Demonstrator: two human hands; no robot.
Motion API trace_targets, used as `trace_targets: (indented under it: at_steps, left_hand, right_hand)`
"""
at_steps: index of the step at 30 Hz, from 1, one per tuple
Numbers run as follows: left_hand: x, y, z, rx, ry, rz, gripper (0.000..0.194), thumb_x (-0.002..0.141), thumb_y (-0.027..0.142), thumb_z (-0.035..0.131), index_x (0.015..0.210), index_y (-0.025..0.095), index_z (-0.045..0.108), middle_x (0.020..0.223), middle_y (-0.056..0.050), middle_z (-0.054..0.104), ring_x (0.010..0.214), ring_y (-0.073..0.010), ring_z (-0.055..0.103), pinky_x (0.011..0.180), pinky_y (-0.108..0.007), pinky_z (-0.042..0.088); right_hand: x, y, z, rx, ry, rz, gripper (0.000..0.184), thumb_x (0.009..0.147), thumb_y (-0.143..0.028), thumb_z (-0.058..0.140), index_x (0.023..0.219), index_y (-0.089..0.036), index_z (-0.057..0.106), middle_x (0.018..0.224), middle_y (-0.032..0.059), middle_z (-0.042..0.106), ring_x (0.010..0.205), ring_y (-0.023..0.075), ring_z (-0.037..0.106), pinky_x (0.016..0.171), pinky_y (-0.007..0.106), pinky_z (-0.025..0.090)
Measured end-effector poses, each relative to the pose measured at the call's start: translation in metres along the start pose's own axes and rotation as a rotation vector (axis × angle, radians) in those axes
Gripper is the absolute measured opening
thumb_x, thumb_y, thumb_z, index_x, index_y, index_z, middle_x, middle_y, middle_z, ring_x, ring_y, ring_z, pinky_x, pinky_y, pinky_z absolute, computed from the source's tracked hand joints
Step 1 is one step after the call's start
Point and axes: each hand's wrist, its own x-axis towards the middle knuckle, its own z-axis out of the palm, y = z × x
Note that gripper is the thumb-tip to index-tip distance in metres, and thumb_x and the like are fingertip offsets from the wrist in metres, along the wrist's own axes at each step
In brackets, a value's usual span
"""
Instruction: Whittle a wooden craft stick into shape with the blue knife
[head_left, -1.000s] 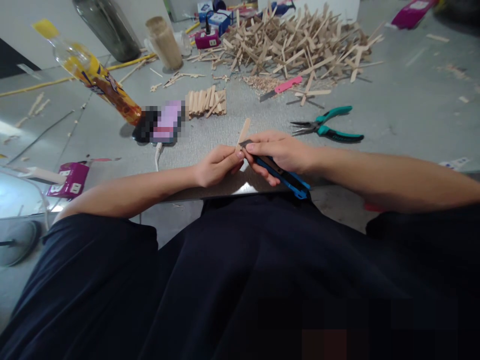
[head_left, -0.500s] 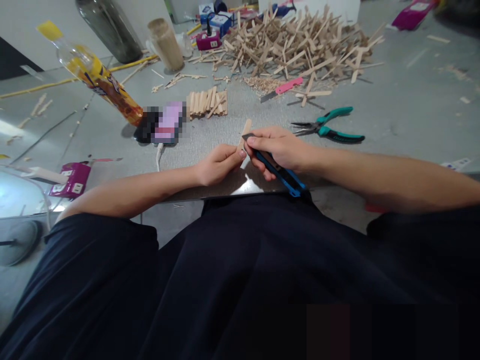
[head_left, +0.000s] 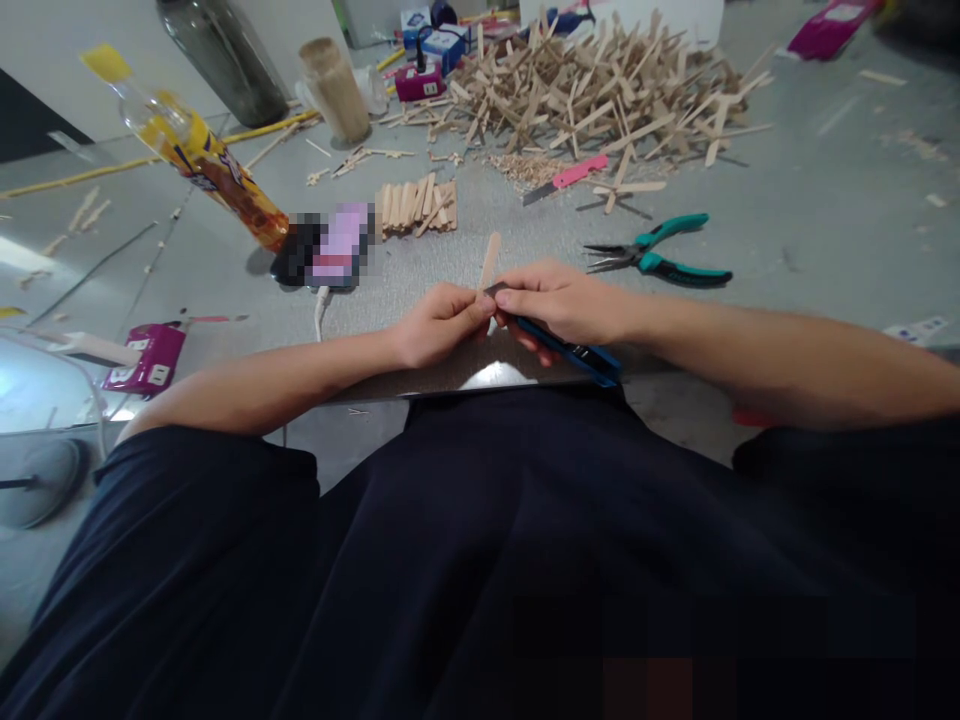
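Close to the table's front edge, my left hand pinches the lower part of a flat wooden craft stick, whose rounded end points away from me. My right hand is closed around a blue and black utility knife. Its blade lies near my left thumb, against or very near the stick; my fingers cover the exact contact. Beyond my hands lies a bundle of short wooden sticks. Needle-nose pliers with teal and black handles rest to the right.
A big heap of wooden stick pieces lies at the back, with a pink-handled knife before it. To the left are a phone on a cable and a drink bottle. A purple box sits farther left.
The knife has moved down along the stick toward my left thumb. Its handle has swung a little outward to the right. My left hand has barely moved.
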Motion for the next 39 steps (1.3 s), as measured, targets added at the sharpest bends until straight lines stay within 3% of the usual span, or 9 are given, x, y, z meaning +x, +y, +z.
trace_targets:
  at_steps: [7,20,27,33,35,39]
  left_hand:
    - [-0.003,0.002,0.003,0.012,0.006,0.041,0.082,0.127,0.092,0.065,0.083,0.022,0.070,0.068,0.001,0.063,0.058,-0.0118,0.048,0.058,-0.029,0.041]
    - [-0.001,-0.005,0.004,0.074,0.055,0.032,0.089,0.123,0.102,0.060,0.077,0.026,0.065,0.061,0.000,0.054,0.055,-0.0156,0.046,0.052,-0.033,0.035]
    - [-0.004,-0.007,0.005,0.093,0.070,0.027,0.087,0.126,0.099,0.058,0.078,0.026,0.062,0.062,0.001,0.052,0.056,-0.0158,0.042,0.054,-0.036,0.034]
    - [-0.004,-0.010,0.007,0.132,0.071,0.025,0.086,0.126,0.100,0.055,0.080,0.027,0.064,0.063,0.001,0.053,0.056,-0.0166,0.043,0.052,-0.037,0.033]
    - [-0.005,-0.009,0.007,0.156,0.061,0.033,0.085,0.127,0.099,0.053,0.080,0.028,0.062,0.063,0.000,0.054,0.055,-0.0172,0.043,0.052,-0.037,0.033]
    - [-0.005,-0.003,0.005,0.249,0.020,0.068,0.084,0.129,0.094,0.050,0.078,0.028,0.057,0.060,0.001,0.051,0.054,-0.0172,0.042,0.055,-0.039,0.032]
  right_hand:
    - [0.001,0.005,-0.002,0.024,0.028,0.018,0.038,0.130,-0.051,0.068,0.102,-0.027,0.065,0.067,-0.0007,0.064,0.048,0.0178,0.062,0.047,0.030,0.052]
    - [-0.001,0.001,0.005,0.059,0.067,0.056,0.041,0.129,-0.055,0.071,0.101,-0.027,0.064,0.068,0.0007,0.066,0.045,0.0160,0.054,0.044,0.032,0.047]
    - [-0.001,0.001,0.005,0.049,0.090,0.087,0.040,0.131,-0.055,0.066,0.103,-0.027,0.063,0.066,0.0000,0.063,0.047,0.0186,0.061,0.047,0.032,0.046]
    - [-0.001,0.003,0.005,0.067,0.059,0.052,0.051,0.127,-0.070,0.074,0.101,-0.028,0.063,0.066,0.0005,0.064,0.049,0.0190,0.063,0.047,0.033,0.046]
    - [-0.002,0.000,0.007,0.064,0.066,0.071,0.049,0.128,-0.066,0.073,0.099,-0.028,0.063,0.067,0.0008,0.065,0.048,0.0183,0.062,0.046,0.033,0.045]
    - [-0.007,-0.008,0.013,0.036,0.115,0.166,0.037,0.134,-0.040,0.056,0.100,-0.027,0.060,0.067,-0.0008,0.065,0.045,0.0145,0.055,0.046,0.030,0.046]
